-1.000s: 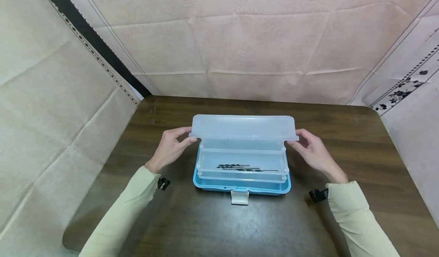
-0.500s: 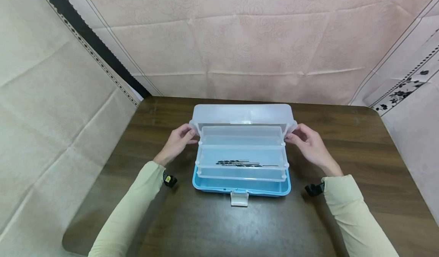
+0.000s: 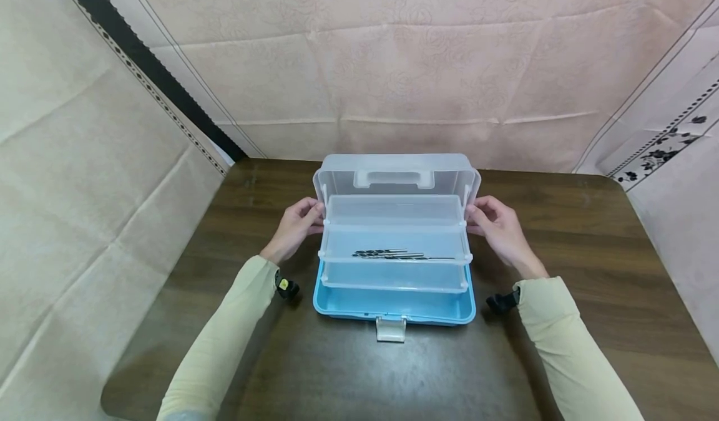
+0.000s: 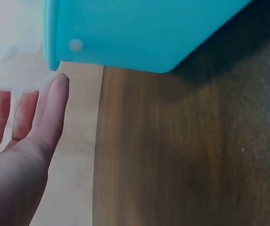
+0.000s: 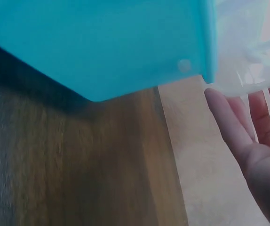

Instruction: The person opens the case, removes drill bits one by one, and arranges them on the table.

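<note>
Between left hand (image 3: 293, 229) and right hand (image 3: 502, 232), we pinch the lid (image 3: 396, 163). We should swing it evenly, lest the drill bits (image 3: 387, 254) slide.

Both forearms (image 3: 223, 327) reach forward, the left fingers (image 4: 25, 113) and right fingers (image 5: 259, 113) pointing inward.

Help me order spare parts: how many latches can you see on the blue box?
1: the pale latch at the middle of the front edge of the blue box. The box's back is out of sight, so another could be hidden there.
</note>
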`<state>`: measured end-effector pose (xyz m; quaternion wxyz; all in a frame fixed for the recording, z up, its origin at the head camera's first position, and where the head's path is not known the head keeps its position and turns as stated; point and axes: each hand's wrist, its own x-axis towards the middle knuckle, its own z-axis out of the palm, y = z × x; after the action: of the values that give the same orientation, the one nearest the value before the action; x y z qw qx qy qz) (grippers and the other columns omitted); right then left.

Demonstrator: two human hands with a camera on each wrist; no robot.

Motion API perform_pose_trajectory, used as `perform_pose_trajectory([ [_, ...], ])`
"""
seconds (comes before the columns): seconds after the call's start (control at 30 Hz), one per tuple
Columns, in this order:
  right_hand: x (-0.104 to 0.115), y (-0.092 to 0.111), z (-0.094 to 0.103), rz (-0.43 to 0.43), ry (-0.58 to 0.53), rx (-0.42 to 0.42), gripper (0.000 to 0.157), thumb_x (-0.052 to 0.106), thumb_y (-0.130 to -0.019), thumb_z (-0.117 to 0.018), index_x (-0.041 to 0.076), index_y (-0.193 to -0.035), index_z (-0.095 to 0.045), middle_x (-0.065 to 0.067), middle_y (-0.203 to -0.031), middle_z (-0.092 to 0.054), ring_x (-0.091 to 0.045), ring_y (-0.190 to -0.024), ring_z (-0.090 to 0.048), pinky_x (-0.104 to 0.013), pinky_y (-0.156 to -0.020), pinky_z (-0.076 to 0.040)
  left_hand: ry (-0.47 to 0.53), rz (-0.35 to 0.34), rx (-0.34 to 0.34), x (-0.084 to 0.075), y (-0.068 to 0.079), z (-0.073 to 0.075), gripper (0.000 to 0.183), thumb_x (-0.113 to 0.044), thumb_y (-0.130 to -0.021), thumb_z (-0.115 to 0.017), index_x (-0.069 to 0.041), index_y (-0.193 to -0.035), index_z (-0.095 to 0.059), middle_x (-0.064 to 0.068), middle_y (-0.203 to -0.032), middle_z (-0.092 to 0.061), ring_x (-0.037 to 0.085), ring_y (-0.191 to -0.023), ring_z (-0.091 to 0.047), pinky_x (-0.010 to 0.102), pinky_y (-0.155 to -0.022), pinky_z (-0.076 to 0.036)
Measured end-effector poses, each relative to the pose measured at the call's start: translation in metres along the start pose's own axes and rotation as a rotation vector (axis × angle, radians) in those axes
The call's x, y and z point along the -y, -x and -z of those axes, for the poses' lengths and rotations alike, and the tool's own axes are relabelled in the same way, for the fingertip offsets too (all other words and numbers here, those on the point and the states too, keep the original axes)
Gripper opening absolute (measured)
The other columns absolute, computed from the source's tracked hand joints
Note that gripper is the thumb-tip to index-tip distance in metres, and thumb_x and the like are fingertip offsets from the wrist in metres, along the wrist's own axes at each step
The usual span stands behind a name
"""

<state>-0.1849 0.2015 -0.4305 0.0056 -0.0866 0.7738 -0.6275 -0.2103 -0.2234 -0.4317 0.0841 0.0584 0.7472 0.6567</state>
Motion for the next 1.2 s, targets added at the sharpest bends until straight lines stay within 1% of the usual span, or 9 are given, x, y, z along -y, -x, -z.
perform_pose_trajectory([
  [0.17, 0.000, -0.005, -0.002, -0.055, -0.033, -0.018, 0.041, 0.030, -0.102, -0.059, -0.004, -0.124, -0.055, -0.003, -0.105, -0.062, -0.010, -0.090, -0.068, -0.031, -0.083, -0.056, -0.001, 0.024, -0.034, 0.001, -0.003, -0.001, 0.035, -0.029, -0.105, -0.055, 0.002, -0.119, -0.058, 0.011, -0.107, -0.061, 0.018, -0.091, -0.065, 0.031, -0.083, -0.058],
  [0.27, -0.001, -0.006, -0.001, -0.081, -0.034, -0.013, 0.044, 0.031, -0.102, -0.060, -0.003, -0.129, -0.054, -0.005, -0.109, -0.061, -0.011, -0.092, -0.068, -0.030, -0.083, -0.056, -0.020, 0.038, -0.051, 0.002, -0.004, -0.002, 0.034, -0.026, -0.105, -0.054, 0.003, -0.123, -0.058, 0.012, -0.109, -0.061, 0.019, -0.092, -0.065, 0.033, -0.084, -0.058],
  [0.37, -0.005, -0.008, -0.002, -0.100, -0.036, -0.004, 0.044, 0.027, -0.102, -0.060, -0.003, -0.134, -0.052, -0.007, -0.113, -0.060, -0.011, -0.094, -0.068, -0.028, -0.082, -0.056, -0.041, 0.048, -0.070, 0.005, -0.007, -0.004, 0.030, -0.021, -0.106, -0.053, 0.002, -0.125, -0.058, 0.014, -0.109, -0.062, 0.020, -0.092, -0.065, 0.033, -0.084, -0.058],
  [0.47, -0.008, -0.010, -0.004, -0.112, -0.044, 0.003, 0.041, 0.018, -0.102, -0.060, -0.002, -0.137, -0.050, -0.011, -0.115, -0.059, -0.011, -0.097, -0.066, -0.025, -0.081, -0.057, -0.070, 0.054, -0.084, 0.008, -0.008, -0.006, 0.028, -0.017, -0.105, -0.054, 0.000, -0.127, -0.059, 0.015, -0.110, -0.061, 0.022, -0.093, -0.064, 0.033, -0.083, -0.058],
  [0.53, -0.009, -0.010, -0.005, -0.115, -0.035, 0.008, 0.042, 0.014, -0.102, -0.060, -0.001, -0.140, -0.049, -0.013, -0.117, -0.058, -0.012, -0.099, -0.065, -0.025, -0.082, -0.056, -0.080, 0.061, -0.084, 0.009, -0.009, -0.006, 0.028, -0.015, -0.105, -0.054, -0.001, -0.129, -0.059, 0.015, -0.112, -0.061, 0.024, -0.096, -0.064, 0.032, -0.084, -0.058],
  [0.6, -0.010, -0.010, -0.006, -0.116, -0.009, 0.016, 0.046, 0.014, -0.101, -0.061, 0.001, -0.144, -0.048, -0.015, -0.120, -0.056, -0.014, -0.100, -0.064, -0.024, -0.084, -0.056, -0.093, 0.068, -0.078, 0.010, -0.009, -0.007, 0.029, -0.012, -0.105, -0.054, -0.002, -0.131, -0.058, 0.016, -0.115, -0.061, 0.026, -0.099, -0.064, 0.033, -0.085, -0.057],
  [0.77, -0.013, -0.009, -0.008, -0.132, 0.052, 0.040, 0.055, 0.020, -0.100, -0.063, 0.006, -0.150, -0.045, -0.017, -0.130, -0.054, -0.021, -0.103, -0.064, -0.024, -0.089, -0.053, -0.121, 0.086, -0.051, 0.013, -0.010, -0.007, 0.034, -0.008, -0.104, -0.054, -0.003, -0.138, -0.056, 0.017, -0.122, -0.060, 0.029, -0.107, -0.062, 0.037, -0.091, -0.055],
  [1.0, -0.015, -0.007, -0.012, -0.189, 0.060, 0.052, 0.057, 0.025, -0.100, -0.063, 0.007, -0.151, -0.044, -0.018, -0.136, -0.054, -0.028, -0.111, -0.060, -0.033, -0.094, -0.052, -0.155, 0.137, -0.040, 0.015, -0.010, -0.008, 0.037, -0.012, -0.105, -0.053, -0.003, -0.141, -0.054, 0.018, -0.126, -0.059, 0.031, -0.112, -0.061, 0.041, -0.098, -0.052],
  [1.2, -0.015, -0.006, -0.013, -0.220, 0.049, 0.063, 0.055, 0.023, -0.101, -0.062, 0.006, -0.151, -0.045, -0.019, -0.137, -0.053, -0.033, -0.114, -0.058, -0.040, -0.099, -0.050, -0.160, 0.170, -0.035, 0.014, -0.010, -0.009, 0.039, -0.014, -0.106, -0.052, -0.003, -0.143, -0.053, 0.018, -0.133, -0.058, 0.032, -0.118, -0.061, 0.043, -0.100, -0.050],
])
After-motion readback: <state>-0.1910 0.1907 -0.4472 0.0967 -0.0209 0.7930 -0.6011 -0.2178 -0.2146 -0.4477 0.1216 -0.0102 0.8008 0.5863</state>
